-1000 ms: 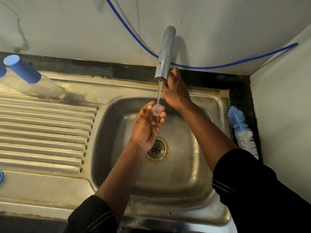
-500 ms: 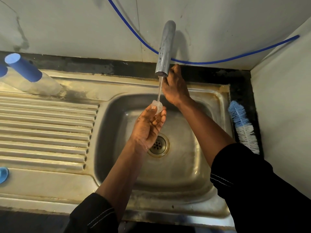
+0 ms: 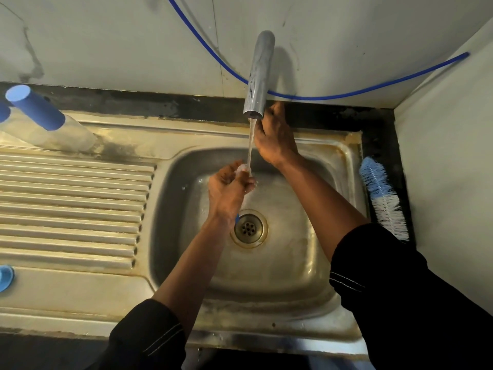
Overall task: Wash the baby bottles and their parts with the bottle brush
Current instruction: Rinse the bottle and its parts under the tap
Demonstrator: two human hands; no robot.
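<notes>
- Over the sink basin: a small clear bottle part, pinched in the curled fingers of the left hand.
- Held right under the thin stream of water falling from the tap.
- Just behind the tap's mouth: the right hand, back upward, reaching toward the wall.
- Fingertips hidden by the spout, so cannot tell whether spread wide, narrow or gripping something.
- Below the left wrist, at the bottom of the basin: the round drain.
- On the sink's right rim, against the dark worktop: the bottle brush, blue and white bristles, untouched and well apart from both hands.
- At the far left, behind the ribbed draining board: a clear baby bottle, blue cap toward the camera.
- At the left edge, nearer the camera: a round blue lid, partly cut off.
- Along the wall behind the tap: a sagging blue hose.
</notes>
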